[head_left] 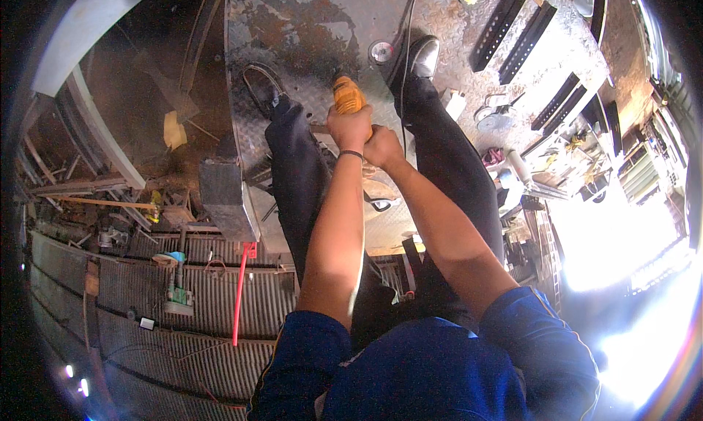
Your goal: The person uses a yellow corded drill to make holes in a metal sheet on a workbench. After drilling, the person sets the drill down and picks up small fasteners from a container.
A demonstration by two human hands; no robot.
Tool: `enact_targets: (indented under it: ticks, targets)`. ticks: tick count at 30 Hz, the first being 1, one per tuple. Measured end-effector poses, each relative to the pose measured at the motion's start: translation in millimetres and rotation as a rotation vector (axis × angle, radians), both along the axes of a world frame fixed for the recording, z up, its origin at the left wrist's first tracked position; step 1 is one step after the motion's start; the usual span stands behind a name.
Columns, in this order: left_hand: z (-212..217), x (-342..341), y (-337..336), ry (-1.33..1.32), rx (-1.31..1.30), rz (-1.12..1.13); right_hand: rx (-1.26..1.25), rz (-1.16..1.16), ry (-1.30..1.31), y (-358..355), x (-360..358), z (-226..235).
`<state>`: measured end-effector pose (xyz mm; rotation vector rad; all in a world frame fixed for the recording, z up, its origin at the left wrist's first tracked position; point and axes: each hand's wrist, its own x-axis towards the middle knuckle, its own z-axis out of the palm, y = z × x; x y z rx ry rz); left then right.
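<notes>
An orange-yellow power tool (348, 95) points away from me, low between my legs over the metal plate surface (307, 25). Around its body, close behind the front end, my left hand (350, 128) is closed. My right hand (382, 147) is closed on the rear part, just behind and to the right of the left one. Between them the two hands cover most of the tool's grip. Its dark tip is small and shadowed, so the exact kind of tool cannot be made out.
My shoes (423, 57) stand on either side of the tool. A round disc (381, 52) lies ahead, near a dark cable (410, 18). Perforated black metal bars (501, 29) and a larger disc-shaped item (498, 119) lie to the right. The plate's edge drops off at left.
</notes>
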<state>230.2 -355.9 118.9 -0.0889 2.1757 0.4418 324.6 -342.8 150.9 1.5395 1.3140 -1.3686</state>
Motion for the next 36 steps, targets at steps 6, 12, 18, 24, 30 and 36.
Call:
enact_targets:
  ticks: [6,12,18,24,30,36]
  targets:
    - [-18.4,3.9,-17.1,0.007,0.025,0.002,0.022,-0.064,0.058,-2.2,-3.0,1.7]
    - [-10.1,1.5,-8.0,-0.013,0.028,0.004,0.020,-0.083,0.116,-7.5,5.2,-8.1]
    - [-10.1,3.9,-14.0,-0.001,-0.003,0.023,-0.066,0.014,0.046,-2.5,4.3,-6.3]
    - [-12.5,4.4,-13.2,-0.020,-0.005,0.030,-0.100,0.016,-0.009,-2.5,5.3,-9.4]
    - [-23.4,8.9,-28.2,0.010,-0.011,0.033,-0.073,-0.009,0.039,-2.1,3.6,-0.9]
    - [-18.7,11.7,-20.6,0.011,-0.001,0.058,-0.073,0.016,0.035,1.9,6.6,-1.4]
